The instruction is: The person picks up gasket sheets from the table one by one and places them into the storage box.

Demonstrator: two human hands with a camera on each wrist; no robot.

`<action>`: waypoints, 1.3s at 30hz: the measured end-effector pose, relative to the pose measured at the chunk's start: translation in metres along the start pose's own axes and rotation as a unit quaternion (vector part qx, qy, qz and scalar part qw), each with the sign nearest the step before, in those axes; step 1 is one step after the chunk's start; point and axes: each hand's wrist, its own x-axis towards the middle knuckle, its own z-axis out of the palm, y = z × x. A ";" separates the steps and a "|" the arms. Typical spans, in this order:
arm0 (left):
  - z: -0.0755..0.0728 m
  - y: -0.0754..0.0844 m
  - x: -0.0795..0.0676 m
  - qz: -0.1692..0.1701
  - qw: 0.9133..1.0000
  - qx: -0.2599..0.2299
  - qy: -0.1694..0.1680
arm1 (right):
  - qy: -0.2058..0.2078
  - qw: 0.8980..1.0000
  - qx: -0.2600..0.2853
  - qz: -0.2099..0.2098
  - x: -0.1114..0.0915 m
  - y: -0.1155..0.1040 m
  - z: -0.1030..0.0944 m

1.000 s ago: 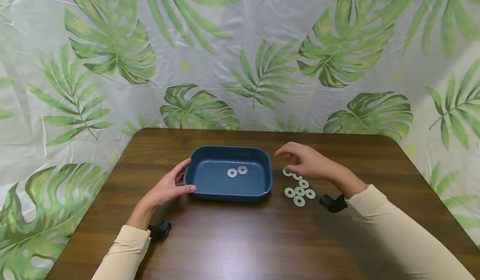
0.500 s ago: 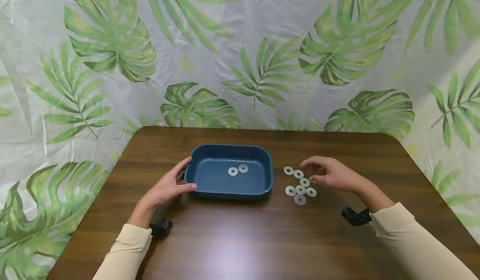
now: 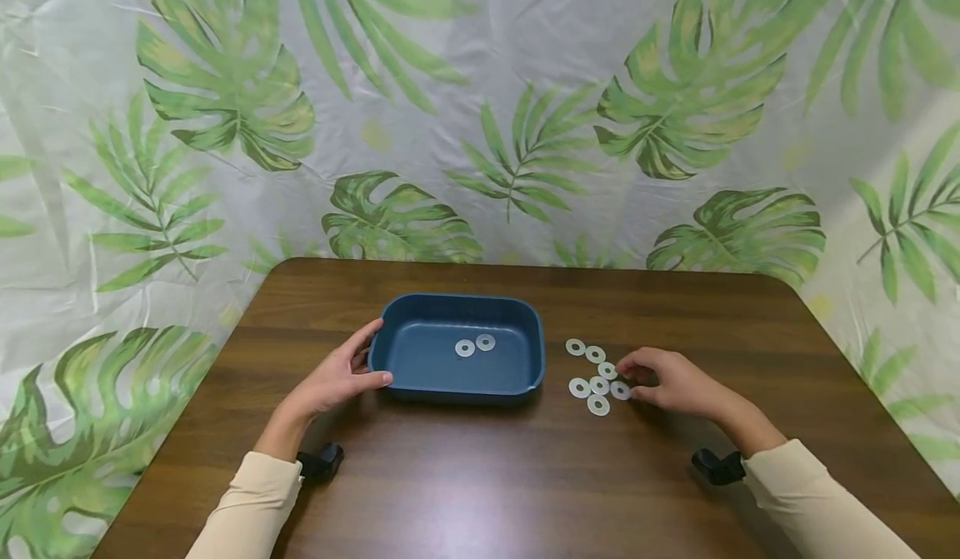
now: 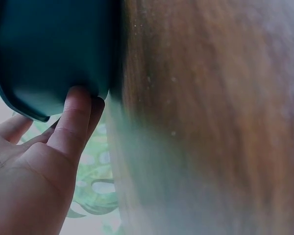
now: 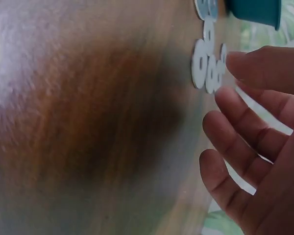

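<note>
A blue rectangular tray stands on the wooden table, two flat washers lying on its floor. My left hand grips its left end, the thumb along the front side and the fingers round the left rim; the left wrist view shows a fingertip pressed to the tray wall. To the tray's right lies a loose group of several pale washers, some overlapping. Over the group's right edge is my right hand, fingers loosely bent, thumb and fingertips right at the rightmost washer. Nothing shows held in it.
The brown table has rounded far corners. Behind it hangs a pale cloth printed with green leaves. Each wrist bears a black strapped device, the right one low over the table.
My right hand has moved from beside the tray's right rim rightward and nearer, down to the washer group, uncovering the far washers. The left hand and tray have stayed in place.
</note>
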 end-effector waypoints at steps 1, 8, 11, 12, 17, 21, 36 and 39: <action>0.000 0.000 0.000 0.000 1.000 -0.001 0.001 | 0.000 1.000 -0.003 -0.004 0.001 0.000 0.001; -0.002 -0.001 0.000 0.002 1.000 0.002 -0.001 | 0.000 1.000 -0.020 -0.007 0.003 0.000 0.007; -0.002 -0.001 -0.001 0.001 1.000 -0.002 0.002 | 0.009 0.999 -0.034 0.007 0.005 -0.002 0.009; -0.002 -0.001 -0.001 0.001 1.000 -0.003 0.003 | 0.012 0.999 -0.039 0.009 0.005 -0.003 0.009; -0.002 0.001 -0.002 -0.002 1.000 0.000 0.004 | 0.009 0.997 -0.060 0.038 0.008 -0.007 0.011; -0.002 0.001 -0.002 -0.004 1.000 0.002 0.001 | 0.006 0.997 -0.069 0.047 0.009 -0.008 0.014; -0.002 0.001 -0.001 0.003 1.000 0.001 -0.004 | -0.006 0.997 -0.042 0.068 0.013 -0.007 0.014; -0.002 0.001 -0.001 0.002 1.000 -0.001 -0.005 | -0.004 0.998 -0.022 0.064 0.012 -0.006 0.015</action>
